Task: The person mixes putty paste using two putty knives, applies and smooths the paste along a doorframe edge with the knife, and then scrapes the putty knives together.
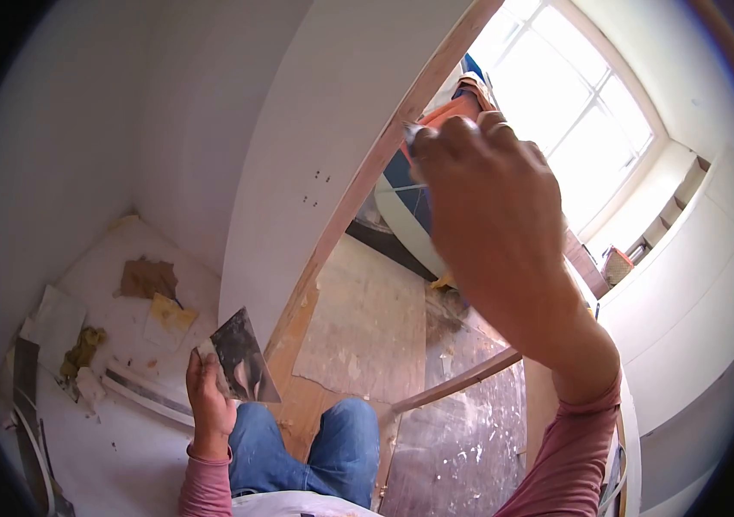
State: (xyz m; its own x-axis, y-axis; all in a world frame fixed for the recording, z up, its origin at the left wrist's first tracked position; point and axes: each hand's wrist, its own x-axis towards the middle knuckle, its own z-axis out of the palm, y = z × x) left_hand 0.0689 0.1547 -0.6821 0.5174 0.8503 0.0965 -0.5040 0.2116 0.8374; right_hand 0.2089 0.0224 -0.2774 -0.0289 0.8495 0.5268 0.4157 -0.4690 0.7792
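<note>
Passable between the left hand (209, 401) and the right hand (496, 189), above the jeans (350, 444) and the brown floor (384, 302). Barred on the upper left by a tall white panel (324, 112) with a wooden edge (377, 164), close beside the right hand and its small tool (411, 132). Blocked just right of the left hand by the metal sheet (246, 355) in its grip. Crossed low, left of the right sleeve (578, 452), by a wooden bar (457, 379).

I see blue jeans (348, 444) at the frame's bottom centre, above a white top (332, 507). Wrinkled, dusty-pink sleeves (578, 448) show lower left and lower right.
</note>
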